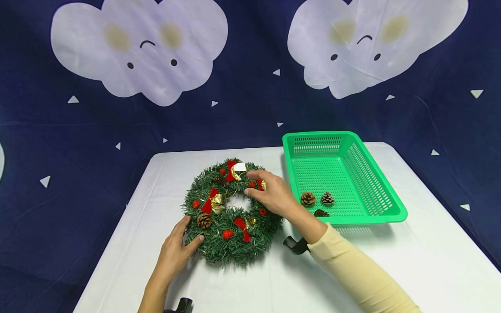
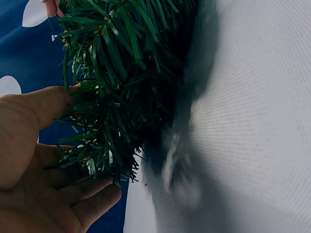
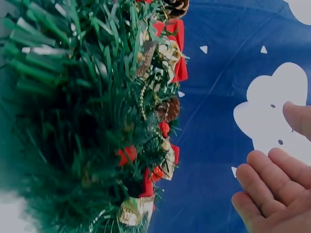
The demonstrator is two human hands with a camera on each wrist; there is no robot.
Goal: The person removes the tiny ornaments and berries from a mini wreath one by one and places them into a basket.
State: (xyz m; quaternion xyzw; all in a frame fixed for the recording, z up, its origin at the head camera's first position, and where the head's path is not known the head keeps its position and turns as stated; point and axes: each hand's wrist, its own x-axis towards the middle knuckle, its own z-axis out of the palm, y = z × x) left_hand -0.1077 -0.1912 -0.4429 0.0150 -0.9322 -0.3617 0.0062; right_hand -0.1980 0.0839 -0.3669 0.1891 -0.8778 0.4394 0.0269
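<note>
A green Christmas wreath (image 1: 235, 252) lies on the white table, trimmed with red and gold bows (image 1: 211, 201), red berries and pine cones (image 1: 205, 221). My left hand (image 1: 175, 248) holds its left edge, the thumb on the front side and the fingers around the outer rim. In the left wrist view, the green tips (image 2: 112, 131) sit between thumb and fingers. Over the wreath's upper right part hovers my right hand (image 1: 274, 191), thumb and index finger apart. The right wrist view shows that hand (image 3: 277, 189) with nothing in it, beside the wreath's decorated face.
To the right stands a green plastic basket (image 1: 399, 213) with perforated walls. Several loose pine cones (image 1: 308, 199) lie near its front left corner. Behind the table hangs a dark blue cloth (image 1: 250, 117) with white clouds.
</note>
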